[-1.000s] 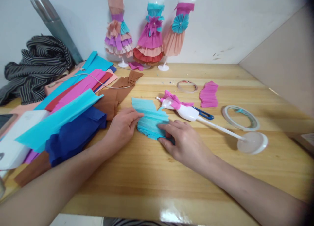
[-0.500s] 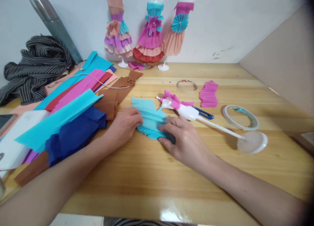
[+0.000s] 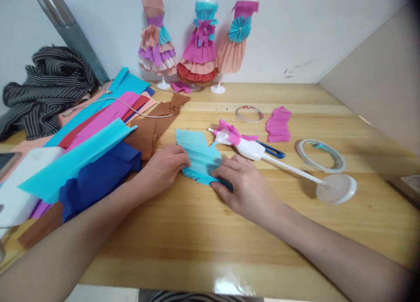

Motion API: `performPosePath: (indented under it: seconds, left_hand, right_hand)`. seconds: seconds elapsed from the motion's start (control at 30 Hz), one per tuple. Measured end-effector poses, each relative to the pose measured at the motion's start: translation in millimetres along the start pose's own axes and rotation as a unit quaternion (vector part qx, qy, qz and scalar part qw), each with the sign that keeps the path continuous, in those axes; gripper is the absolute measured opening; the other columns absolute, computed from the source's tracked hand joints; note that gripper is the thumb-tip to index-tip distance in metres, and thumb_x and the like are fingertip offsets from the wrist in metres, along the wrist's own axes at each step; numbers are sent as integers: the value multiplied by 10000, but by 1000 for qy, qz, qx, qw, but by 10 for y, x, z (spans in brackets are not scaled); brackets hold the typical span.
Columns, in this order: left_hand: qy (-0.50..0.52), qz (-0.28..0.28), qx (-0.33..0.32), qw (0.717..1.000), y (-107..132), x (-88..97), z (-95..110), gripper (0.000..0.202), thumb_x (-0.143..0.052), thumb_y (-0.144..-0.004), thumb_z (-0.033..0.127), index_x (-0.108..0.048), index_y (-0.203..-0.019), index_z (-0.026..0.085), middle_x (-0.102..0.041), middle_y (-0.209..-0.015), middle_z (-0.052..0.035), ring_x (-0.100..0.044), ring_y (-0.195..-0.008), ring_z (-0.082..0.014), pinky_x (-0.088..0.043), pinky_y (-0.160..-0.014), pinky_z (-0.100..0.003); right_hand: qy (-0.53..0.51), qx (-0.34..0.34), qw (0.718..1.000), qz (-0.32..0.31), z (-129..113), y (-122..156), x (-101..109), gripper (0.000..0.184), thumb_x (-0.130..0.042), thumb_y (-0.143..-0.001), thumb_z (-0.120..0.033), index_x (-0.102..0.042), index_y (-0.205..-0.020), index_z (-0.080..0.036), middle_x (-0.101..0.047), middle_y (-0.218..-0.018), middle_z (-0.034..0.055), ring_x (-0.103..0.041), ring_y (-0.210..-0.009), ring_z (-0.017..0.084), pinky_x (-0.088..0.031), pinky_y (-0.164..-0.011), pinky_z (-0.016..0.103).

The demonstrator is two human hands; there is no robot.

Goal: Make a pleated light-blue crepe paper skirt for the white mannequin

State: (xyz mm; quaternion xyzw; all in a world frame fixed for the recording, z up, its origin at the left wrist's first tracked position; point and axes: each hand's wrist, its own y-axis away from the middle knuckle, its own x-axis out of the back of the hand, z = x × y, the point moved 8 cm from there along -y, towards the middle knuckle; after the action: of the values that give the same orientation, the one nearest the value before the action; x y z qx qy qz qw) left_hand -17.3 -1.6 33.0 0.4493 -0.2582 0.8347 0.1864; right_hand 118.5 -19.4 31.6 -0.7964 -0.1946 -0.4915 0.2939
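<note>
A piece of light blue crepe paper (image 3: pixel 198 155) lies on the wooden table between my hands, its near edge gathered into small pleats. My left hand (image 3: pixel 167 168) pinches the paper's left edge. At the right edge, my right hand (image 3: pixel 244 179) grips the pleated part between thumb and fingers. Just beyond my right hand, a small white mannequin (image 3: pixel 251 148) on a stand lies on its side, pink crepe paper around its top. A dark blue cutter (image 3: pixel 272 149) rests beside it, partly hidden by the mannequin.
Crepe paper sheets (image 3: pixel 78 157) in several colours pile up at the left, near a striped cloth (image 3: pixel 49 89). Three dressed mannequins (image 3: pixel 200 52) stand against the wall. Tape rolls (image 3: pixel 321 155) and a pleated pink piece (image 3: pixel 278 124) lie at the right.
Both hands keep their hold on the blue paper, with the pleated near edge pressed slightly flatter. The whole view has shifted a little; the other things stay in place.
</note>
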Motion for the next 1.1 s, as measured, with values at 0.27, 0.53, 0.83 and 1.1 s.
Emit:
performPosePath:
  seconds: [0.27, 0.53, 0.83, 1.1]
  left_hand:
    - [52, 48, 18, 997, 9, 81, -50, 251, -429, -873, 86, -673, -836, 130, -662, -823, -60, -611, -778, -155, -492, -720, -263]
    - [19, -17, -37, 999, 23, 47, 131, 297, -415, -805, 44, -690, -766, 148, -644, -845, -62, -611, -805, -165, -486, -768, -291]
    - [-43, -26, -31, 998, 26, 50, 247, 197, -634, -827, 328, -677, -789, 140, -629, -798, -60, -585, -796, -201, -446, -709, -307]
    - [-30, -14, 16, 999, 8, -47, 101, 119, -608, -839, 195, -650, -735, 154, -633, -730, -25, -581, -738, -163, -420, -663, -259]
  right_hand:
    - [13, 18, 1000, -16, -61, 3, -14, 132, -557, -836, -166, -610, -714, -163, -599, -703, 58, -474, -730, 202, -344, -670, 318]
    - [27, 44, 998, -19, -97, 22, -10, 178, -524, -877, -193, -636, -742, -166, -604, -715, 65, -461, -728, 197, -341, -684, 320]
    - [-17, 22, 999, -29, -56, 12, -20, 137, -550, -840, -171, -651, -748, -167, -623, -719, 66, -495, -725, 200, -359, -672, 322]
    - [-60, -39, 997, -23, 47, -14, -30, 152, -616, -778, -150, -678, -916, -161, -637, -691, 47, -557, -705, 202, -433, -654, 316]
